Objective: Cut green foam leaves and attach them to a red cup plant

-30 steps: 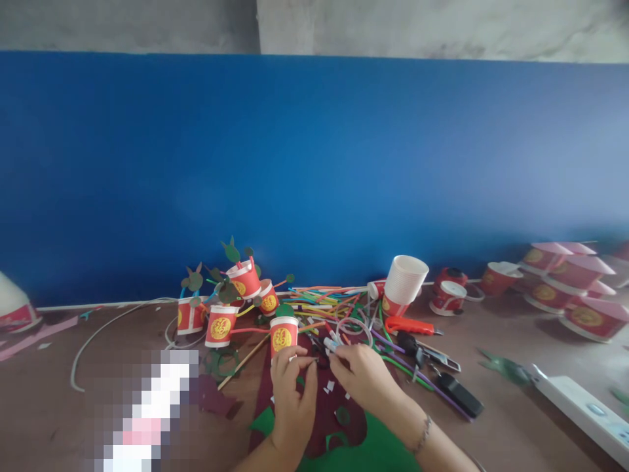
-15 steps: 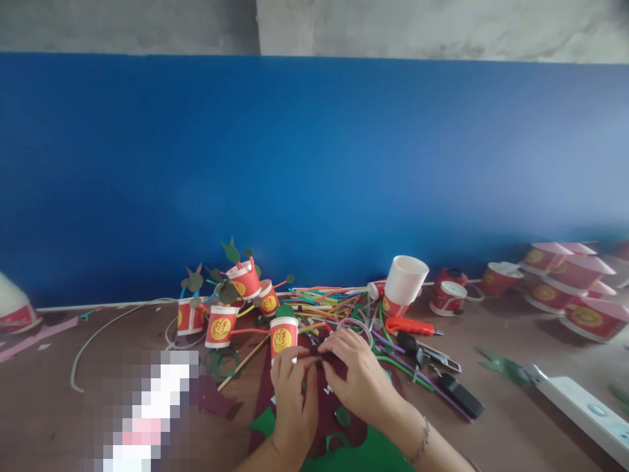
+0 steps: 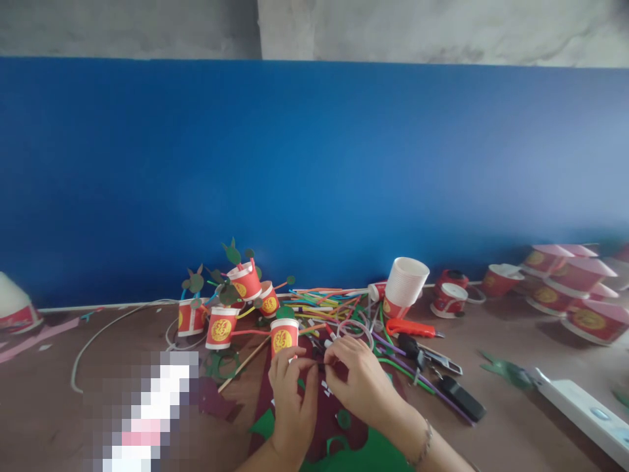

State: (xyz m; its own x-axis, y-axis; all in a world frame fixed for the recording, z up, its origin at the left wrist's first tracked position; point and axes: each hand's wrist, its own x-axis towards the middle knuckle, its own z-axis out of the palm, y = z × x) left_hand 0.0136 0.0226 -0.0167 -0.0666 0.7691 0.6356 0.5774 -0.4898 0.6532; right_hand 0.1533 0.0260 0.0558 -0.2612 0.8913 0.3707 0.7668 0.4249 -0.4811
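Observation:
My left hand (image 3: 293, 398) and my right hand (image 3: 361, 377) meet over a dark maroon sheet (image 3: 322, 413), fingertips pinched close together. Between them is something small and dark that I cannot make out. Just beyond my left fingers stands a red and white paper cup (image 3: 284, 337) with a green round piece at its top and an orange straw at its side. Small white scraps (image 3: 327, 389) and a green paper ring (image 3: 337, 446) lie on the sheet below my hands.
Behind my hands lies a heap of coloured straws (image 3: 324, 303). Stacked white cups (image 3: 405, 282), an orange cutter (image 3: 413, 327) and black keys (image 3: 459, 396) are to the right. Decorated cups (image 3: 221, 328) stand left. Far right are a white power strip (image 3: 580, 406) and pink-topped cups (image 3: 584, 275).
My right fingers have curled in and drawn slightly down, uncovering more of the red item behind them. My left hand has barely moved.

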